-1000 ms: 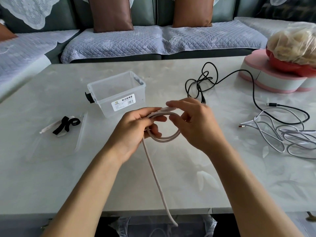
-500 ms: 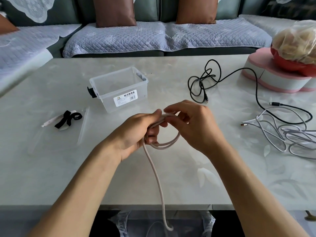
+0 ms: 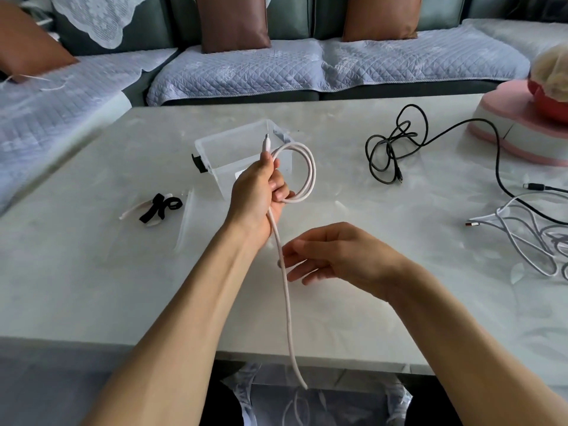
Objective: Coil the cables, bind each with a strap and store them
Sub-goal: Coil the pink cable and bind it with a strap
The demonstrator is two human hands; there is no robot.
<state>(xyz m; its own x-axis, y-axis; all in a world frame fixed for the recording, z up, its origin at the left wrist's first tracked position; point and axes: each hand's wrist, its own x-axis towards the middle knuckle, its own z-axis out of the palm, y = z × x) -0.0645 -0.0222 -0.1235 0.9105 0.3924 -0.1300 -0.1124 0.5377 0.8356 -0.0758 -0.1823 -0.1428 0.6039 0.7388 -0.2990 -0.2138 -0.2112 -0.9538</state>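
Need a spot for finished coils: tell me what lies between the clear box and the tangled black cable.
Head view: only bare table between the clear box and black cable.

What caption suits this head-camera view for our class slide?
Left hand grips a looped pink cable above the clear box; right hand opens beside its hanging tail.

A pale marble-patterned table (image 3: 368, 302) stands before a dark green sofa (image 3: 307, 95) with quilted grey covers (image 3: 338, 66), brown cushions (image 3: 230, 23) and a lace doily (image 3: 98, 16).
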